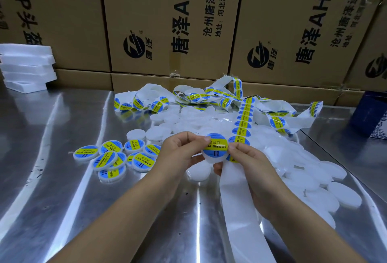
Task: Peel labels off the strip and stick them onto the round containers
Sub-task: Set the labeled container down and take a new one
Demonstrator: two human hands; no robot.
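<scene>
Nearest, the spent strip [234, 200] trails over the surface [83, 200]. Above it the left hand [178, 149] pinches the round container [209, 161] by its rim. The right hand [245, 158] pinches the label [214, 148] at its right edge, seemingly with the strip caught underneath. If pressed down askew, the label may crease or trap air. Beyond lie bare containers [314, 179] and finished ones [113, 158].
</scene>
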